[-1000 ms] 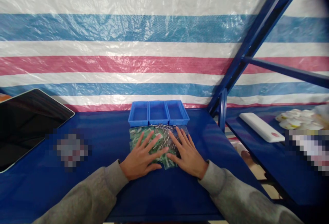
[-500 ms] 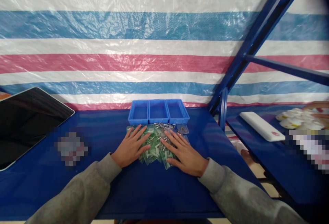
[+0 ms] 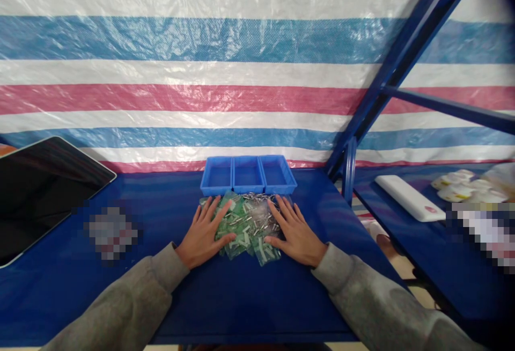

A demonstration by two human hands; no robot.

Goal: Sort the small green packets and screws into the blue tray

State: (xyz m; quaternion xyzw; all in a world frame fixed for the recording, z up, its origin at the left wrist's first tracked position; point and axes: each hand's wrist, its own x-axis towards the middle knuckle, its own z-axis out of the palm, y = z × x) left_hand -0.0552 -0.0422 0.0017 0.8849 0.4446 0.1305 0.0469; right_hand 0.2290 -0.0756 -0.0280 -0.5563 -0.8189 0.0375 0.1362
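Note:
A pile of small clear and greenish plastic bags (image 3: 243,230) lies on the blue table (image 3: 241,308), with metal pins or screws (image 3: 261,222) and pale strip-like pieces in or among them; which of these are bagged I cannot tell. Flat on the pile's left side rests my left hand (image 3: 205,235), fingers spread. My right hand (image 3: 295,233) lies over the right side in the same way, its fingers apart. Neither hand grips anything. Just behind the pile stand three joined blue plastic bins (image 3: 248,182).
A dark flat screen with a white rim (image 3: 48,190) is at the left, near a blurred-out patch (image 3: 112,233). On another blue table at right lie a white oblong device (image 3: 410,198) and white rolls (image 3: 454,185). A blue metal frame (image 3: 386,82) rises between the tables.
My hands have drawn slightly apart, the right one shifting outward, so more of the pile's middle shows. At far right, what looks like a person's hand has left the white rolls.

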